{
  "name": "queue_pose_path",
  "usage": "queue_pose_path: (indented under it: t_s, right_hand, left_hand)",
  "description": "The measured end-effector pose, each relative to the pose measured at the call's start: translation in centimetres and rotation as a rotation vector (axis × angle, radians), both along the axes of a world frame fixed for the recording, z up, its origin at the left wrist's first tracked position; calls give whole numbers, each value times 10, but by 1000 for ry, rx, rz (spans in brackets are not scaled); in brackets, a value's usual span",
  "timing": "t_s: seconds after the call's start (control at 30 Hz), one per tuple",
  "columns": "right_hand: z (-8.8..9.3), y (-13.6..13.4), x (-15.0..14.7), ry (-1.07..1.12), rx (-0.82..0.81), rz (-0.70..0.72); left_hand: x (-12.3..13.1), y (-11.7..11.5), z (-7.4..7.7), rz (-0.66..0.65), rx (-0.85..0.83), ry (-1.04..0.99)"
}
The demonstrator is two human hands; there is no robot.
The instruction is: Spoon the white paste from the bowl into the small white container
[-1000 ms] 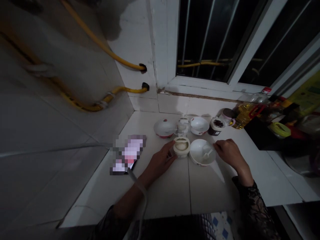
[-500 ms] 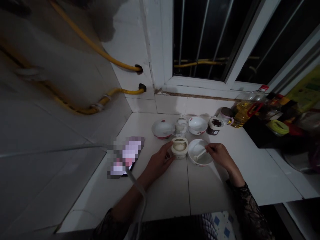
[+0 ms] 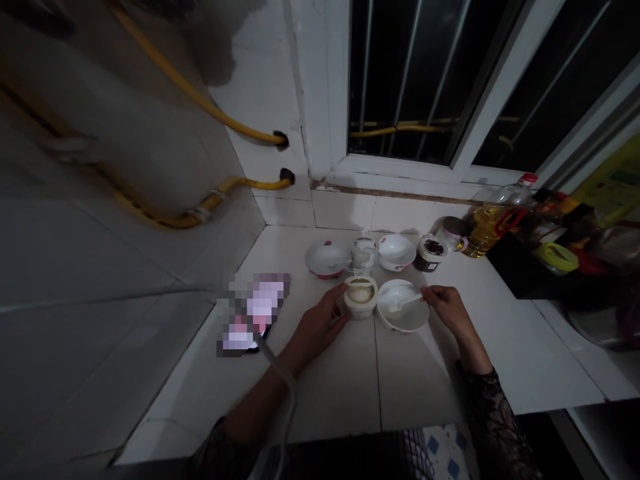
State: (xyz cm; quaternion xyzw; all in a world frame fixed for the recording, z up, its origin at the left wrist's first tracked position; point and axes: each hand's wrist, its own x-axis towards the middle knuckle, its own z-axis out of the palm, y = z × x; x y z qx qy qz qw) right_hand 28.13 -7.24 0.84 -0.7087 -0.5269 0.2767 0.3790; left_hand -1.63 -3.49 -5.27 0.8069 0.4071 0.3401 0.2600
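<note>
With fingers curved against its left side, my left hand (image 3: 320, 328) steadies a small white lidded jar (image 3: 361, 298) on the tiled counter. My right hand (image 3: 447, 308) pinches the handle of a small white spoon (image 3: 406, 301). The spoon's head is over the inside of a white bowl (image 3: 403, 327), just right of the jar. Whether the bowl holds liquid is hard to tell. Behind stand another white bowl (image 3: 325, 259), a clear container (image 3: 363, 255) and a third bowl (image 3: 396, 252).
A jar with dark contents (image 3: 431, 253), a lidded cup (image 3: 453, 233) and an oil bottle (image 3: 487, 223) stand at the back right, beside a black box (image 3: 520, 267). A blurred phone (image 3: 263, 303) lies left, with a grey stand arm (image 3: 275, 363) crossing in front.
My right hand has moved slightly right, and the spoon's head has risen a little from the bowl's lower left. My left hand stays at the jar.
</note>
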Motion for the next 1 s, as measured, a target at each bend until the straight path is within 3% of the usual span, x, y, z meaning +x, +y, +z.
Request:
queue_pose_path:
  t_s: [0.2, 0.47, 0.63, 0.83, 1.0]
  right_hand:
    - [-1, 3, 0, 20, 34, -14]
    - [25, 9, -18, 39, 178, -79]
    - [32, 11, -49, -289, 412, -13]
    - [30, 1, -75, -799, 696, 276]
    - [32, -1, -74, -879, 969, 264]
  left_hand:
    - [0, 1, 0, -15, 3, -6]
    - [0, 1, -2, -11, 8, -12]
    - [0, 2, -2, -22, 9, -15]
    - [1, 1, -1, -30, 14, -29]
    - [0, 1, 0, -22, 14, -22]
